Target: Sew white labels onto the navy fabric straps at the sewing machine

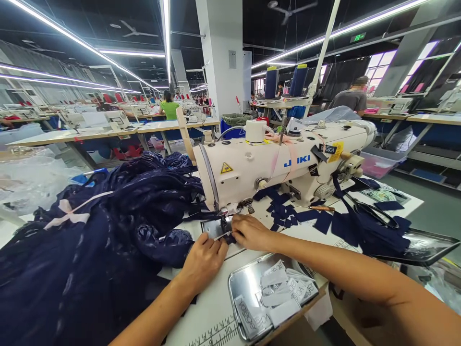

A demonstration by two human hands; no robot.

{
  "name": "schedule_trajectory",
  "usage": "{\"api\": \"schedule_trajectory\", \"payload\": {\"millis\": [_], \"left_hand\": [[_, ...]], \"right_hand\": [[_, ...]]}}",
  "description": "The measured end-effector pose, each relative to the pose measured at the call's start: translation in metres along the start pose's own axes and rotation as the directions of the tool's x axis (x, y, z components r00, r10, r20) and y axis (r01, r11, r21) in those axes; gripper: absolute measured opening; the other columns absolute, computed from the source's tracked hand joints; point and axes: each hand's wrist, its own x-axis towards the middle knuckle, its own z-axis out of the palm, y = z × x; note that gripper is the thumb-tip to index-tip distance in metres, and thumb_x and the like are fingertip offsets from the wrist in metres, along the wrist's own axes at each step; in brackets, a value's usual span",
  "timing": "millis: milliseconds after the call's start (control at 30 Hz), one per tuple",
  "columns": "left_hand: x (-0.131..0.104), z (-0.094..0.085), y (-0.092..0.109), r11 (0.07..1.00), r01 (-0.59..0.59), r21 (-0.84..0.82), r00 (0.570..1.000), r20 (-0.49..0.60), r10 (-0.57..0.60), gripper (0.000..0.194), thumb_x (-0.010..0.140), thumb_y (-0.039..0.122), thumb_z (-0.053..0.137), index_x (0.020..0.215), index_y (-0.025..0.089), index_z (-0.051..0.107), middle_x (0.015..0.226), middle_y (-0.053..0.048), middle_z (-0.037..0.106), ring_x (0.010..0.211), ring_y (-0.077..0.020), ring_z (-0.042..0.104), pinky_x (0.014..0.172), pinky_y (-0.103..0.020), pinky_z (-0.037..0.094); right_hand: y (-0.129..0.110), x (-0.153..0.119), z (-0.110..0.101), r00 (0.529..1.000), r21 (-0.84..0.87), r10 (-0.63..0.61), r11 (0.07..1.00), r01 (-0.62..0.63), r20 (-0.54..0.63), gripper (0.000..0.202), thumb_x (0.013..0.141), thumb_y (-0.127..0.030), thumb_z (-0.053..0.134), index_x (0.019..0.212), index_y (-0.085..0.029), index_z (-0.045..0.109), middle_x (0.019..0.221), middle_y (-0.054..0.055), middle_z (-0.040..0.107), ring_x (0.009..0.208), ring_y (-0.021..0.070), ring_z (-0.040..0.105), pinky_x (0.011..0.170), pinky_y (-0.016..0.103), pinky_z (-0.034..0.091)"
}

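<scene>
A white sewing machine (248,163) stands before me, its presser foot (224,223) over the metal needle plate (211,228). Close in front of the foot, my left hand (205,257) has its fingers curled down on the edge of a small piece of navy fabric (229,239). My right hand (252,233) pinches the same piece at the right of the foot. The fingers partly hide the fabric, so its shape is unclear. Left of the needle, a large heap of navy garments (108,230) reaches up to the plate.
A metal tray (234,283) of white labels (284,288) lies near the front edge. Navy fabric pieces (281,206), an orange-handled tool (319,208) and black scissors (374,211) lie on the right. A dark tray (432,242) sits beyond them. People work at tables behind.
</scene>
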Motion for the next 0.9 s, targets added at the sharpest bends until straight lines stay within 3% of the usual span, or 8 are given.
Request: {"api": "schedule_trajectory", "payload": {"millis": [167,367,633,833,900], "left_hand": [[0.003,0.003,0.001,1.000,-0.013,0.013,1.000,-0.018,0.013,0.030,0.082,0.000,0.027,0.079,0.008,0.056,0.055,-0.003,0.055,0.049,-0.0139,0.049,0.058,-0.029,0.035],[0.006,0.002,0.001,0.998,-0.049,0.034,0.999,0.013,0.048,0.034,0.082,0.000,0.023,0.086,0.004,0.056,0.055,-0.004,0.055,0.049,-0.0137,0.049,0.056,-0.029,0.036],[0.008,0.002,0.002,0.999,-0.042,-0.021,0.997,0.061,0.043,0.032,0.082,0.001,0.025,0.083,0.005,0.057,0.056,-0.004,0.055,0.049,-0.0152,0.050,0.055,-0.030,0.035],[0.007,0.006,0.002,0.998,-0.026,-0.057,0.997,0.066,0.030,0.027,0.079,0.001,0.030,0.077,0.007,0.056,0.054,-0.003,0.054,0.048,-0.0162,0.050,0.055,-0.031,0.035],[0.007,0.008,0.003,0.997,-0.015,-0.073,0.998,0.059,0.019,0.025,0.078,0.000,0.032,0.076,0.008,0.056,0.054,-0.002,0.054,0.048,-0.0160,0.049,0.054,-0.031,0.035]], "right_hand": [[0.002,0.004,0.004,0.995,0.184,0.096,0.978,-0.097,0.013,0.014,0.075,-0.010,0.050,0.062,-0.014,0.053,0.079,0.002,0.054,0.068,0.0121,0.050,0.064,0.024,0.036],[0.003,0.002,0.005,0.996,0.214,0.094,0.972,-0.092,0.001,0.015,0.075,-0.011,0.050,0.061,-0.014,0.051,0.078,0.002,0.054,0.069,0.0124,0.050,0.064,0.024,0.036],[-0.002,-0.001,0.003,0.998,0.125,0.064,0.990,-0.061,-0.019,0.013,0.078,-0.010,0.048,0.068,-0.013,0.056,0.077,0.003,0.054,0.069,0.0136,0.050,0.066,0.026,0.038],[0.001,-0.006,-0.003,0.998,0.319,0.057,0.946,-0.065,0.035,0.011,0.078,-0.012,0.053,0.081,-0.015,0.064,0.087,0.002,0.058,0.082,0.0137,0.052,0.076,0.026,0.040],[0.000,-0.011,-0.005,0.998,0.278,0.009,0.960,-0.025,0.059,0.016,0.078,-0.012,0.054,0.089,-0.017,0.064,0.096,0.003,0.058,0.089,0.0157,0.050,0.081,0.029,0.040]]}}
